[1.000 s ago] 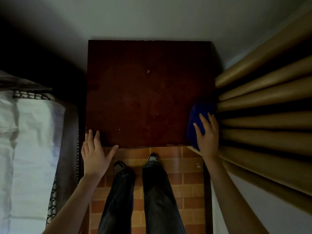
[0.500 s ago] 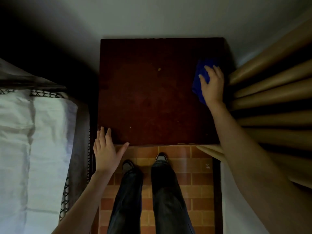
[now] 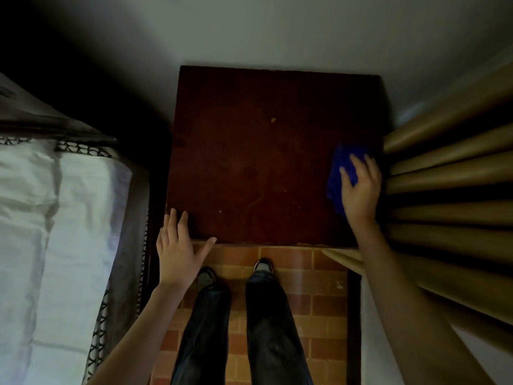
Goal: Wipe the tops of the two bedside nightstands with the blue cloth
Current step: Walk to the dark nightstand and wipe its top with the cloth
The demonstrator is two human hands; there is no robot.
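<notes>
One dark red-brown nightstand (image 3: 261,162) stands against a pale wall between a bed (image 3: 55,232) and tan curtain folds (image 3: 449,190), its top bare (a few pale specks) save one blue cloth (image 3: 340,173) at its right edge, pressed flat under the right hand (image 3: 361,187) with fingers spread, while the left hand (image 3: 177,251) rests open at the near-left corner.

dark wood nightstand (image 3: 263,168), cloth (image 3: 337,179) rag.
</notes>
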